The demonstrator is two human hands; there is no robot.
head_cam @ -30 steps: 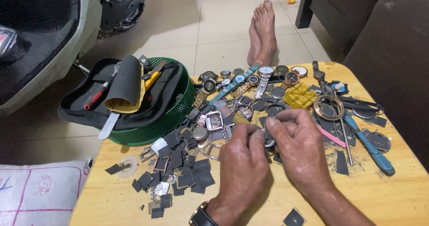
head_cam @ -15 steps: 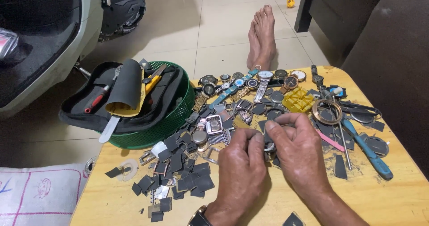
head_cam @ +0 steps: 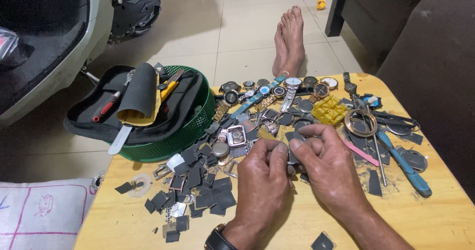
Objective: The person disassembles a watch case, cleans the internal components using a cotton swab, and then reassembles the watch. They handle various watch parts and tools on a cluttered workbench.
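Both hands meet over the middle of the yellow wooden worktop (head_cam: 435, 215). Left hand (head_cam: 260, 183) and right hand (head_cam: 329, 168) are pressed close together, thumbs and forefingers pinched on one small dark watch part (head_cam: 293, 153) held between them just above the surface. I cannot tell exactly what kind of piece it is; most of it is hidden by the fingers. A dark wristwatch (head_cam: 217, 240) sits on the left wrist.

Around the hands:
- Left of them, a scatter of flat dark square pieces (head_cam: 208, 198) spread across the worktop, with a square silver watch case (head_cam: 236, 135) just beyond.
- Far edge: a row of wristwatches (head_cam: 277, 89), some with gold and some with blue straps.
- Right of the hands: a yellow plastic block (head_cam: 330, 110), a metal ring (head_cam: 360, 122), a pink stick (head_cam: 364, 153), a blue-handled tool (head_cam: 408, 171).
- Far left corner: a green basket (head_cam: 173, 141) with a black tool pouch (head_cam: 133, 106) laid over it, a red-handled screwdriver (head_cam: 106, 106) and a roll of sandpaper inside.

Beyond the worktop, the person's bare feet (head_cam: 291, 40) rest on the tiled floor. A small yellow toy (head_cam: 321, 3) lies well apart, farther back.
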